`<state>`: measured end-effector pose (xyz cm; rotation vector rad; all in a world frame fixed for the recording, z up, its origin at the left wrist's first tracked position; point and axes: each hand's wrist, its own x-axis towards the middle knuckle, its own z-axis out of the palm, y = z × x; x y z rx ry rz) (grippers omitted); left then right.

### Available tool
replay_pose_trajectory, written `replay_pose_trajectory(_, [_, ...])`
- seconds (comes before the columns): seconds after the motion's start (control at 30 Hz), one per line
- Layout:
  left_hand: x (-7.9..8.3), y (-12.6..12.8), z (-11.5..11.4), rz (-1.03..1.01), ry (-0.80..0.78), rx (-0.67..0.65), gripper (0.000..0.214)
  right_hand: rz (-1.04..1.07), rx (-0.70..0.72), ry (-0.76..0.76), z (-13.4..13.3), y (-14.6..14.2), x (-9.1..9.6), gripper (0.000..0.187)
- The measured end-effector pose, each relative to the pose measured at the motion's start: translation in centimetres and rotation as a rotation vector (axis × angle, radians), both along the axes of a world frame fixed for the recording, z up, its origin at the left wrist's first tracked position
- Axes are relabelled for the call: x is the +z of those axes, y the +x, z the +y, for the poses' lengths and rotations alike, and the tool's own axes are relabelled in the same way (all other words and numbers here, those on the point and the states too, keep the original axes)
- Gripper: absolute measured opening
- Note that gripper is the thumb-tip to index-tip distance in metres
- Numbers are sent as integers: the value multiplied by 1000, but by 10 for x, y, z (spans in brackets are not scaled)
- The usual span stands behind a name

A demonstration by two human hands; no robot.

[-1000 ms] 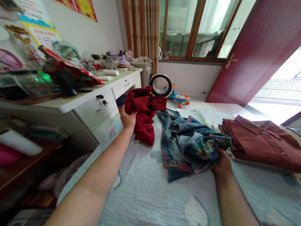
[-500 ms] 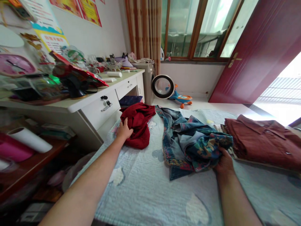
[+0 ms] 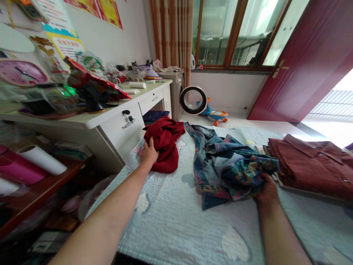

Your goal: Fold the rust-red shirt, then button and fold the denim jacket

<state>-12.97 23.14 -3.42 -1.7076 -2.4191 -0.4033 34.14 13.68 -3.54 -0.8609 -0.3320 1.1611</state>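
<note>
A crumpled dark red garment [image 3: 168,158] lies on the left part of the light blue quilted cover. My left hand [image 3: 149,154] reaches to its near left side, thumb and a finger pressed into the cloth; the other fingers are partly hidden. To the right, a rumpled denim garment with floral-patterned parts [image 3: 220,162] is spread loosely, its lighter inside showing. My right hand [image 3: 267,189] grips it at its right end, fingers largely behind the cloth. Just beyond that hand sits a folded reddish-brown shirt [image 3: 311,165] on a stack of folded clothes.
The quilted cover [image 3: 176,221] stretches beneath the clothes. A white desk [image 3: 127,129] crowded with items runs along the left, with a shelf [image 3: 63,176] below. Beyond are a washing machine with its round door open [image 3: 193,100], a blue-and-orange ride-on toy [image 3: 216,114] and a red door [image 3: 292,73].
The whole view has shifted slightly, with everything a little farther right in the picture. Both hands stay at the same garments, which keep nearly the same shape.
</note>
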Motion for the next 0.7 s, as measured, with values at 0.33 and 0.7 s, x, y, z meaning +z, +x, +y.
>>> replay_pose_trajectory(0.33, [-5, -3, -2, 1, 23, -11, 85, -21, 15, 11, 0, 0, -3, 44])
replay_pose_trajectory(0.7, [-4, -3, -4, -28, 37, -9, 86, -17, 39, 58, -3, -7, 4, 46])
